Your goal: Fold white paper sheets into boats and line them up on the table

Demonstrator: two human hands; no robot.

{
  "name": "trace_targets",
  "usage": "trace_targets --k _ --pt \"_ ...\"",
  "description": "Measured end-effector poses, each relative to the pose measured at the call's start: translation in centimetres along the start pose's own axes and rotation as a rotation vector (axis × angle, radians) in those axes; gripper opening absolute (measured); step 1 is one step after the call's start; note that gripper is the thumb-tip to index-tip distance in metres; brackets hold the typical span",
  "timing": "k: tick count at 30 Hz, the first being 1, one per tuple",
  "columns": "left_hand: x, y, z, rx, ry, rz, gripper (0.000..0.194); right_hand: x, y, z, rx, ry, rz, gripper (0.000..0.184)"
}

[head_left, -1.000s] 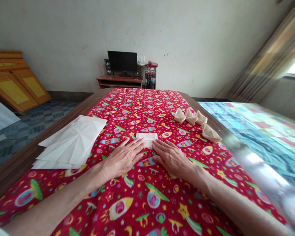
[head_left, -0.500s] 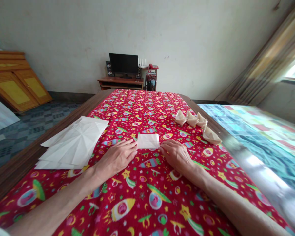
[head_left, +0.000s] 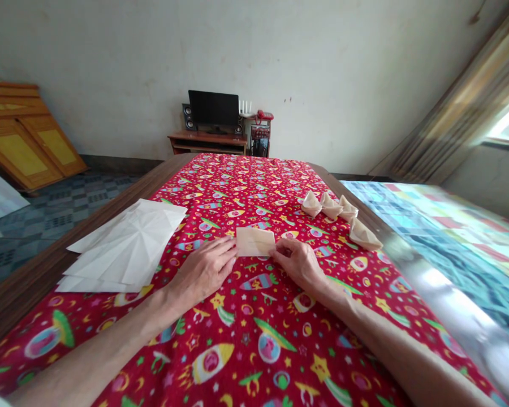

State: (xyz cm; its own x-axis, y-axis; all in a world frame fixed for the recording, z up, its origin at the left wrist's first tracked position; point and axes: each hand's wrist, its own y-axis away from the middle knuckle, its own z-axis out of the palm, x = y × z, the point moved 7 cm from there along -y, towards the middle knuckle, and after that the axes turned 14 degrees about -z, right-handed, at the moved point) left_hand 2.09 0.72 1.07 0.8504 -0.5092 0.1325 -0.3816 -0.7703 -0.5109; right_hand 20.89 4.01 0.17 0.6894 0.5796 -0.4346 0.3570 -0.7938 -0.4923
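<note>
Nearest are the bare forearms, reaching in over the red patterned cloth [head_left: 246,325] on the table [head_left: 8,308]. The left hand [head_left: 207,265] rests palm down with its fingers straight and close together, their tips at the left edge of a small folded paper [head_left: 255,242]; whether the thumb grips underneath, I cannot tell. The right hand [head_left: 297,261] is curled, with thumb and fingertips pinched on the paper's near right corner.

That pinch is the change: a second ago both palms pressed the paper flat, and half a second ago the hands lay on either side of it. The paper sits midway between the table's left and right edges; it now looks creamier and slightly tilted, and the white strip along its right side no longer shows. It may have been lifted or turned; I cannot tell which. For the work, this reads as a shift from pressing creases to handling the piece.

Farther out, creased sheets [head_left: 131,243] lie overlapped along the table's left edge, and four folded paper pieces [head_left: 331,206] sit near its right edge. Beyond the far edge stands a dark monitor [head_left: 214,108].
</note>
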Motion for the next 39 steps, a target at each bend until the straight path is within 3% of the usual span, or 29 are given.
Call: trace_targets --k 5,9,13,16,19,25,28,32,36,39 --pt "0.1 -0.4 -1.3 0.087 0.009 -0.032 0.054 -2.0 0.6 -1.8 0.152 0.175 -0.209 0.018" --pt "1.4 -0.2 -1.4 0.095 -0.026 0.028 0.060 -4.5 1.5 -0.8 0.056 0.400 -0.483 0.024" --pt "3.0 0.5 -1.2 0.026 -0.007 0.148 0.035 -6.1 2.4 0.7 -0.101 0.477 -0.673 0.023" --pt "3.6 1.0 -1.0 -0.052 0.025 0.194 0.018 -6.1 2.5 1.1 -0.171 0.435 -0.676 0.023" --pt "3.6 1.3 -0.3 -0.138 0.074 0.165 0.018 -5.4 2.4 1.2 -0.195 0.340 -0.614 0.025" --pt "1.9 0.9 1.0 -0.172 0.300 -0.073 0.021 -3.5 2.4 0.8 -0.199 -0.010 -0.401 0.019" --pt "0.9 0.6 1.8 -0.193 0.323 -0.199 0.026 -3.1 2.3 0.2 -0.179 -0.028 -0.331 0.018" --pt "0.4 0.1 2.2 -0.205 0.257 -0.286 0.028 -4.6 2.6 -0.7 -0.127 0.145 -0.481 0.024" --pt "0.4 -0.4 2.2 -0.201 0.150 -0.336 0.023 -6.9 4.0 -0.2 -0.165 0.310 -0.767 0.029" --pt "0.6 -0.8 2.1 -0.209 0.091 -0.324 0.024 -7.8 4.8 0.2 -0.168 0.361 -0.856 0.027"
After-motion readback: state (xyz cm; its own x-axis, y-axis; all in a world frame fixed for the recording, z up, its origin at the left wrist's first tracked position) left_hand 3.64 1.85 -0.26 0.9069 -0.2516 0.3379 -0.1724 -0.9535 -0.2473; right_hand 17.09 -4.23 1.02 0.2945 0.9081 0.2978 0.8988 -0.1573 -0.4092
